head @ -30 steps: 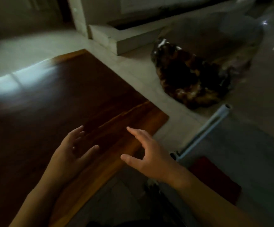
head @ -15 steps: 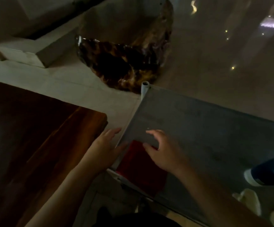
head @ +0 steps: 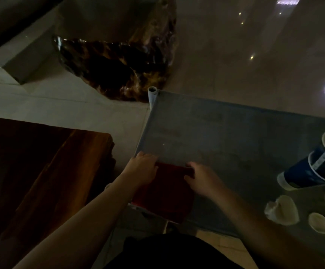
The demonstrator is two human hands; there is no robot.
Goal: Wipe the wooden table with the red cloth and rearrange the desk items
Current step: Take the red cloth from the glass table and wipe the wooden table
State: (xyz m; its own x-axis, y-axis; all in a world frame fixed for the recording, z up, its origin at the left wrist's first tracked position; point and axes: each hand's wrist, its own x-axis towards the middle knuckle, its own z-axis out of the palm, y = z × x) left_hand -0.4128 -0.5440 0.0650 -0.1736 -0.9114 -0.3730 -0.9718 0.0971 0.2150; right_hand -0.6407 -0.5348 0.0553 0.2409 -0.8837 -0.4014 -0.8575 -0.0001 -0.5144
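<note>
You won't find anything you can read here. The one candidate is the dark blue paper cup [head: 311, 171] lying tipped on the grey table [head: 225, 136] at your right: it carries a pale band with some marking on it, but the dim light and blur leave no letter or number you can make out. The red cloth [head: 165, 193] near you shows no label or tag, and the wooden table [head: 41, 171] on your left bears no writing that can be told.
</note>
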